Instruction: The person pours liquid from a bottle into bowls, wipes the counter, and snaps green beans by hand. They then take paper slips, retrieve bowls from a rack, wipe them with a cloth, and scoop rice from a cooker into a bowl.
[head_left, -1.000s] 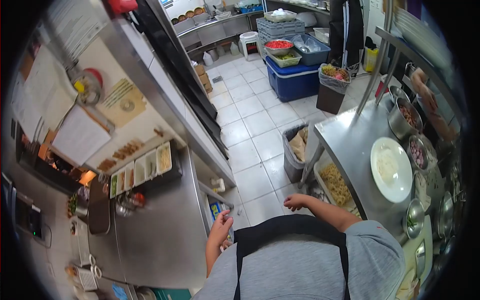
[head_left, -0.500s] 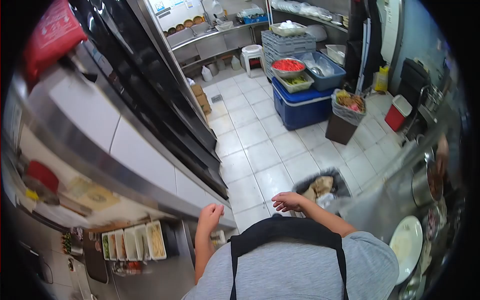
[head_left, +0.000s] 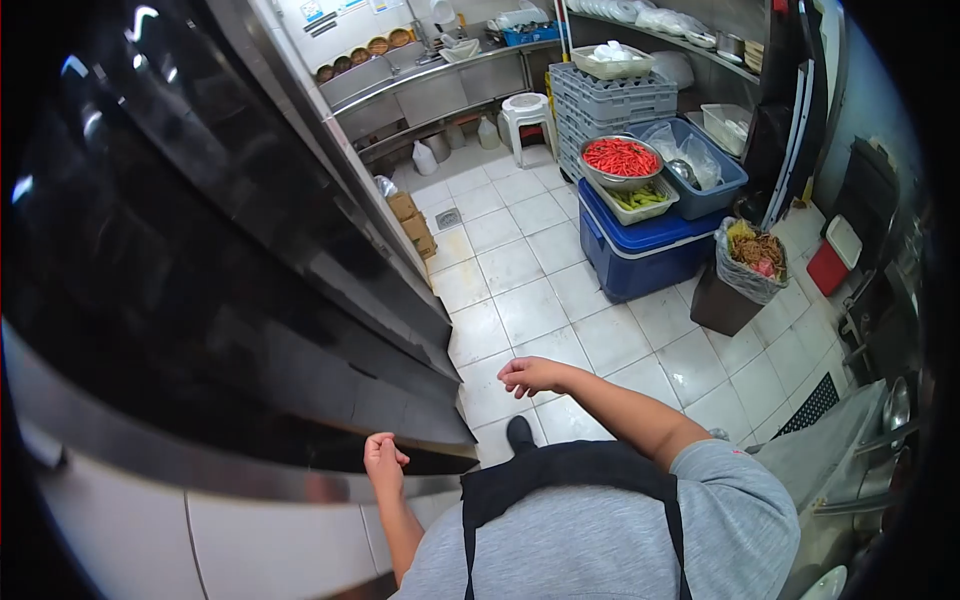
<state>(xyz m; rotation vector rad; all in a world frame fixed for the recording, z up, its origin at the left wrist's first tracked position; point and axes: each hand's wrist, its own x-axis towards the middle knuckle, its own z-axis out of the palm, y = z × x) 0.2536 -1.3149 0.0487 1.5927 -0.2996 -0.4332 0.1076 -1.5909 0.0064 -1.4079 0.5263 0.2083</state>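
Observation:
My left hand (head_left: 384, 455) hangs low at the left, near the edge of the dark, shiny partition (head_left: 340, 370). Its fingers are curled in, with nothing seen in them. My right hand (head_left: 530, 376) is in front of my body over the white tiled floor (head_left: 500, 323). Its fingers are loosely bent and apart, and it holds nothing. A black shoe (head_left: 519, 432) shows below, just ahead of my black apron (head_left: 570, 480). Neither hand touches any object.
At the right stand a blue cooler (head_left: 640, 255), a metal bowl of red chillies (head_left: 620, 160) and a bin of food waste (head_left: 735, 295). Farther back are a white stool (head_left: 527, 110), cardboard boxes (head_left: 410, 220) and a steel sink counter (head_left: 430, 85).
I have moved forward; the cooler and bin look closer. The food containers at left and the nearby dark bin have left view. My right hand has shifted left, my left hand lower and left.

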